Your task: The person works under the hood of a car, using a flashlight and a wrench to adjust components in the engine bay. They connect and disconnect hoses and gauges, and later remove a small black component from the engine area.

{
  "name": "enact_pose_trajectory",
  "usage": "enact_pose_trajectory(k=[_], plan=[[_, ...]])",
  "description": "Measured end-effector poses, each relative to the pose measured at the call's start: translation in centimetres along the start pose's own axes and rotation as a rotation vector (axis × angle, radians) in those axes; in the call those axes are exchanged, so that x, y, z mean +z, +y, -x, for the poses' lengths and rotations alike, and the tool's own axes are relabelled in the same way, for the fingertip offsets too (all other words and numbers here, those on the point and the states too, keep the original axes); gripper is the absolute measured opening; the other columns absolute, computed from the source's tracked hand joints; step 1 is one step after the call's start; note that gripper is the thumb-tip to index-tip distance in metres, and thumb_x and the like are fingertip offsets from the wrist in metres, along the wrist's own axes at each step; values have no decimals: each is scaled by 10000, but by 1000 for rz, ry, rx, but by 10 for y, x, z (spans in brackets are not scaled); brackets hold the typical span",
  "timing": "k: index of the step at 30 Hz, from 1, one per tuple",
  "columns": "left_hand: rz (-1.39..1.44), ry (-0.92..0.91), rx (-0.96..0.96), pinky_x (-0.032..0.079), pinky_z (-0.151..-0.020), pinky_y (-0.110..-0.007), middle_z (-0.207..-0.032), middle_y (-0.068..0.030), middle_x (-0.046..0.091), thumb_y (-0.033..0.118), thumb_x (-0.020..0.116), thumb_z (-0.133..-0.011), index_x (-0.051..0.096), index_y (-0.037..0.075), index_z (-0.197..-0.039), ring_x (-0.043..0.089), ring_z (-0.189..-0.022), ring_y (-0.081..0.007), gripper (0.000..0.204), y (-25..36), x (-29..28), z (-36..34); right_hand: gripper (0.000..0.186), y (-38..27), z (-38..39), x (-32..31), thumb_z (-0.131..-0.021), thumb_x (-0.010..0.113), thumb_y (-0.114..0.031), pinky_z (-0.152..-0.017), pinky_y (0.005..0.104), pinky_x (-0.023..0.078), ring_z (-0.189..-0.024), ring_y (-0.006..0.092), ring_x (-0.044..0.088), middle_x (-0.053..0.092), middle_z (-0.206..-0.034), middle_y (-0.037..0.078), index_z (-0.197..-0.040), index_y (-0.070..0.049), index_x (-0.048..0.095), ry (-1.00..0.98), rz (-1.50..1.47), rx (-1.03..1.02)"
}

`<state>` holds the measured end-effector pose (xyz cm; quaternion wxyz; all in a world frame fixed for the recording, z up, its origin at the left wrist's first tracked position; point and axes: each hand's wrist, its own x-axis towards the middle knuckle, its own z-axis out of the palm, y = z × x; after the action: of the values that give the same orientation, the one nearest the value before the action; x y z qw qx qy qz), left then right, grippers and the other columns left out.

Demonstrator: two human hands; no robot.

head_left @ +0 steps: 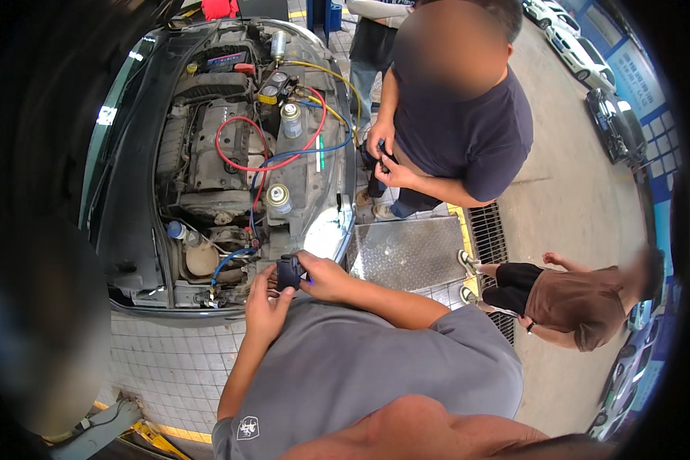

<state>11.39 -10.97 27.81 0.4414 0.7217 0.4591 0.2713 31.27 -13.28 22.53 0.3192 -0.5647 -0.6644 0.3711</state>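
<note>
Near the front of the open engine bay, my left hand (pixel 267 303) and my right hand (pixel 320 274) both grip a small black object (pixel 288 272), with a bit of purple showing at its right. Beyond them lie a gauge manifold (pixel 274 87) with looped red, blue and yellow hoses (pixel 241 167), a spray can (pixel 279 197) and another upright can (pixel 290 120). A blue hose (pixel 226 259) runs down to a fitting at the bay's near left.
Across the car's corner (pixel 326 230), a person in a dark T-shirt (pixel 460 130) holds a small dark item, another person standing behind. A person in brown (pixel 575 303) is at right beside a floor grate (pixel 489 234). A metal plate (pixel 402 249) lies alongside; cars (pixel 617 123) stand farther off.
</note>
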Motion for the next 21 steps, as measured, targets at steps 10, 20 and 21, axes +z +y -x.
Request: enact_pose_trajectory(k=[10,20,21], plan=[[-148,51,-22,498,-933,-433,-1214,-207,614,195,795,-828,504,7,-1335,618,-1099,-371,614,-7,-1,6,418,-11,5,11,-810,765,-189,-742,461,551,-873,422,660,633,-1019,194,-1123,-1,562,60,8,-130],[-43,-7,-63,526,-896,-408,-1220,-184,631,135,784,-826,529,11,-1315,656,-1042,-337,565,-18,-6,2,345,-13,6,16,-835,754,-202,-736,430,544,-824,355,651,600,-920,117,-1075,-31,576,81,-21,-85],[-47,-4,-48,531,-882,-400,-1218,-180,631,128,786,-823,531,11,-1315,660,-1024,-324,567,-18,-8,2,342,-14,4,18,-835,751,-198,-745,432,543,-833,355,651,600,-933,118,-1077,-31,577,81,-45,-76]])
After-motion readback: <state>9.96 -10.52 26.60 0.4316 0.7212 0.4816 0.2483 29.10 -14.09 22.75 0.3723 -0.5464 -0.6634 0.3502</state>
